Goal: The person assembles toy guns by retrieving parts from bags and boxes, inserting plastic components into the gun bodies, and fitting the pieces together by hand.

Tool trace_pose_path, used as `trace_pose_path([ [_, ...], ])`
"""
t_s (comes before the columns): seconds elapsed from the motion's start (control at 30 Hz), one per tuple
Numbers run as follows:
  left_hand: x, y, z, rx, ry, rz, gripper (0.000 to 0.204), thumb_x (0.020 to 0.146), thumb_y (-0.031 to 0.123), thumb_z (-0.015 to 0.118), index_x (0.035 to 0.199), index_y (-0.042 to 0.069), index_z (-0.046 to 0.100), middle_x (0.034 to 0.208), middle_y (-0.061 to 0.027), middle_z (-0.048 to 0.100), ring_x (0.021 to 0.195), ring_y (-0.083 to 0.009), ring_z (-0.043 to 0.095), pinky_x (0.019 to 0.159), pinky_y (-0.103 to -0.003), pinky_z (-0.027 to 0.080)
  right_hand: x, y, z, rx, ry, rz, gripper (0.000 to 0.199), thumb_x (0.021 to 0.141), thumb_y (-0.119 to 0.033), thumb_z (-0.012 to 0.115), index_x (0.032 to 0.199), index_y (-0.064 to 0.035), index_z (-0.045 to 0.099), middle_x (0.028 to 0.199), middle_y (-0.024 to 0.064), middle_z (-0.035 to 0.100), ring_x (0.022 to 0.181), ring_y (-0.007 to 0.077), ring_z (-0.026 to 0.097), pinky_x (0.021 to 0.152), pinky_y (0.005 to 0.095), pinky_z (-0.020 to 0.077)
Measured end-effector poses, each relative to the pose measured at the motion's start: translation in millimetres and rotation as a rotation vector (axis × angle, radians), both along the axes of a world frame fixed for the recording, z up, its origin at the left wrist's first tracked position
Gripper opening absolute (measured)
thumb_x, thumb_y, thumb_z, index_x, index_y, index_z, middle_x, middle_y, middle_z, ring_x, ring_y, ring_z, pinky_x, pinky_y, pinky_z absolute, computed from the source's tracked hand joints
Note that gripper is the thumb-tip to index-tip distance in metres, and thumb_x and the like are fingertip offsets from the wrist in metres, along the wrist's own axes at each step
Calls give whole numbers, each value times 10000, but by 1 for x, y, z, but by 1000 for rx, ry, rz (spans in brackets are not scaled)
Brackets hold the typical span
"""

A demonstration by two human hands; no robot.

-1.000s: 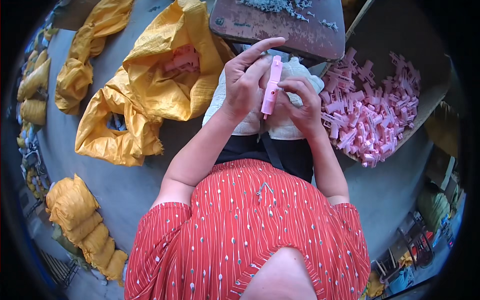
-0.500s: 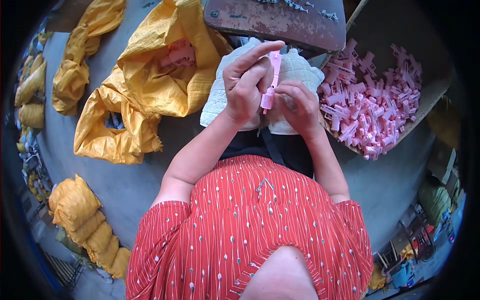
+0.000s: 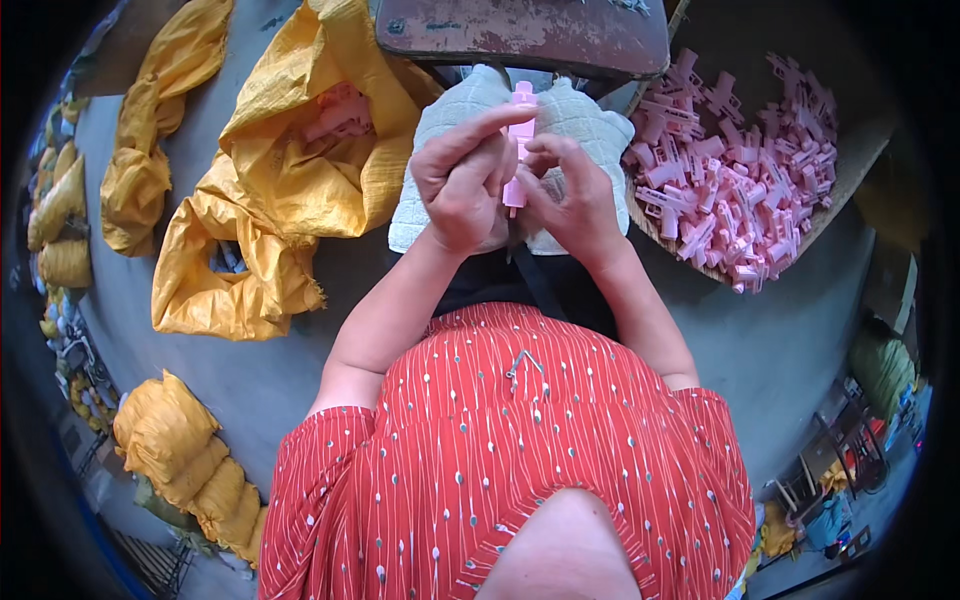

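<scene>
A long pink plastic piece (image 3: 521, 131) is held upright over my lap, between my two hands. My left hand (image 3: 462, 190) grips it from the left, its index finger stretched across the upper part and the other fingers curled. On the other side my right hand (image 3: 577, 200) is closed in a pinch, with thumb and index finger against the middle of the piece. Any small part between those right fingertips is hidden. Beneath both hands, a pale quilted cloth (image 3: 440, 195) covers my knees.
A worn brown stool (image 3: 520, 40) stands just ahead, small pale parts (image 3: 632, 6) at its far edge. Many similar pink pieces (image 3: 735, 190) lie heaped in a carton (image 3: 850, 175) on the right. To the left sits an open yellow woven sack (image 3: 265, 120) holding pink pieces.
My right hand has moved up along the pink piece, from its lower end to its middle. The piece now stands straighter. The whole view has shifted slightly.
</scene>
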State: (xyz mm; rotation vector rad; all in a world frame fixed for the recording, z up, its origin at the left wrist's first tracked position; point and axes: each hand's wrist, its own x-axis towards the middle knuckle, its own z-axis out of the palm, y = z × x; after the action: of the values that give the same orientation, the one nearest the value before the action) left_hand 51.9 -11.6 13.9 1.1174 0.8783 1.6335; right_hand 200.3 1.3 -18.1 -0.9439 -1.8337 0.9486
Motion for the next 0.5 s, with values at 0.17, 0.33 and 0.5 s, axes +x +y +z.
trace_pose_path([
  [0.17,-1,1,5,-13,40,-45,362,915,-31,427,1215,-121,608,577,47,356,496,-41,285,492,-231,257,-5,2,10,-9,-137,-70,379,814,-19,679,1174,-78,577,859,112,618,718,277,654,634,376,536],
  [0.33,2,1,3,63,-12,-78,362,911,-43,427,1212,-121,612,575,52,341,500,-37,283,492,-229,250,-5,2,10,-14,-165,-49,464,811,-32,667,1261,-88,566,907,114,618,727,281,654,645,392,539],
  [0.5,1,1,-3,-12,70,-52,359,910,-45,424,1205,-126,613,570,54,341,501,-43,290,491,-232,246,1,0,4,-104,-380,-28,531,765,-187,739,1252,-79,558,933,120,635,770,300,672,633,417,538],
])
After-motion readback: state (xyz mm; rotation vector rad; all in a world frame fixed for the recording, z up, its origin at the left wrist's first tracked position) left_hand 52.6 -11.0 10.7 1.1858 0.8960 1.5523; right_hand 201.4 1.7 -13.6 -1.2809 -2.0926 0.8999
